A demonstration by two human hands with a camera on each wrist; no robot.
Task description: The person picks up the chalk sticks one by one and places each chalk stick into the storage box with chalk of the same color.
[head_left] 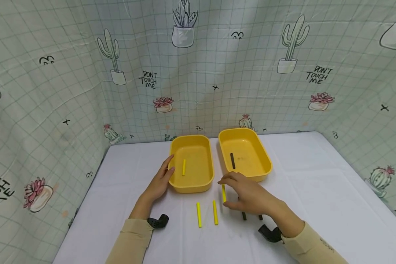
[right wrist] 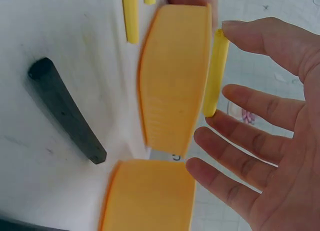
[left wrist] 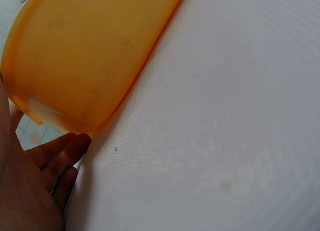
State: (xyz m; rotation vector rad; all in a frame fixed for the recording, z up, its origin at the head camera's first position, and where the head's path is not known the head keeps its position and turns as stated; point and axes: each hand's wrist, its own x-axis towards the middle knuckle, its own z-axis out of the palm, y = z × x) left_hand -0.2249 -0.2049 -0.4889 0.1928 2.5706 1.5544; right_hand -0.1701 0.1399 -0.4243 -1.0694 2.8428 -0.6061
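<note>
My right hand (head_left: 252, 196) pinches a yellow stick (right wrist: 216, 73) lengthwise between thumb and a fingertip, in front of the right yellow tray (head_left: 247, 148). The other fingers are spread and touch nothing. My left hand (head_left: 158, 185) holds the left yellow tray (head_left: 191, 189) at its left side, thumb by the rim and fingertips against the outer wall. One yellow stick (head_left: 184, 167) lies in the left tray, one black stick (head_left: 232, 161) in the right. On the table are two yellow sticks, a left one (head_left: 199, 215) and a right one (head_left: 215, 212).
Two black sticks, one (head_left: 244, 215) and another (head_left: 260, 217), lie partly hidden under my right hand. A white cloth covers the table (head_left: 171, 238). Behind and beside it hangs a patterned curtain (head_left: 198, 66). Black wrist cameras sit on both wrists.
</note>
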